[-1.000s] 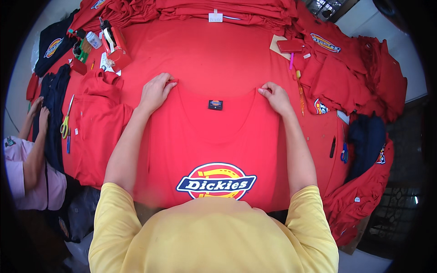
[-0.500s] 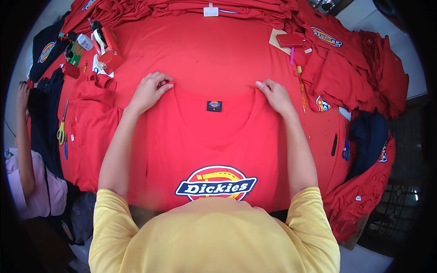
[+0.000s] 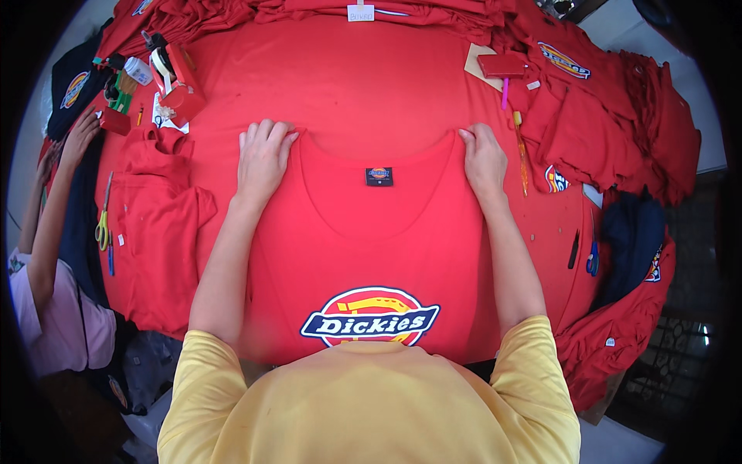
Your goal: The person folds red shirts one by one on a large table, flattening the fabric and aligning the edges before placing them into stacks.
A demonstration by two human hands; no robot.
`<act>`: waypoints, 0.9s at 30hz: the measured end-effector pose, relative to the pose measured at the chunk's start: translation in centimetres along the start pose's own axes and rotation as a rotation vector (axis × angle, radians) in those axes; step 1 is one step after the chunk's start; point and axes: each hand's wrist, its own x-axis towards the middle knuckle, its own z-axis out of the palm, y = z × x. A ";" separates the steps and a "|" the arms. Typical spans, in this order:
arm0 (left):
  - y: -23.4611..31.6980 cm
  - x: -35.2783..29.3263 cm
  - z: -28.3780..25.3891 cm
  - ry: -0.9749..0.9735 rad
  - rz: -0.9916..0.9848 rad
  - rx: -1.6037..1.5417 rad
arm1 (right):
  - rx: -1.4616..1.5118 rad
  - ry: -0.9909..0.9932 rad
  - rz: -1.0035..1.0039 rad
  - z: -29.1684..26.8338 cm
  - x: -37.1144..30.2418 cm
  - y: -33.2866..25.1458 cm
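A red T-shirt (image 3: pixel 371 255) lies spread in front of me, its wide scooped neckline at the far end. Inside the neck sits a small dark label (image 3: pixel 379 177), and a printed oval logo (image 3: pixel 371 315) covers the chest near my body. My left hand (image 3: pixel 264 158) pinches the shirt at the left shoulder, beside the neckline. At the right shoulder, my right hand (image 3: pixel 483 158) grips the fabric the same way, fingers closed. The neckline is stretched between both hands.
The table has a red cloth (image 3: pixel 348 93). Left: a folded red garment (image 3: pixel 158 224), yellow-handled scissors (image 3: pixel 103 228), a red tape dispenser (image 3: pixel 179 89). Right: a toothbrush (image 3: pixel 520 151), blue-handled scissors (image 3: pixel 593 255), piled red shirts (image 3: pixel 587 124). A co-worker's arm (image 3: pixel 58 209) reaches in at far left.
My hands have turned and closed further over the shirt's shoulders, the right one shifting slightly outward. At the left, the co-worker's arms have reached farther forward over the dark garments.
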 end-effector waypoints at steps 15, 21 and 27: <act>-1.2 -16.0 -15.2 -0.181 -0.695 -0.619 | 0.112 -0.368 0.383 -11.7 -11.9 -0.4; 8.6 -26.1 -16.1 -0.084 -0.427 -0.252 | 0.189 -0.530 0.589 -15.0 -24.9 -1.2; 11.1 -24.0 -16.0 -0.006 -0.290 -0.067 | 0.107 -0.151 0.134 -15.3 -21.8 -9.7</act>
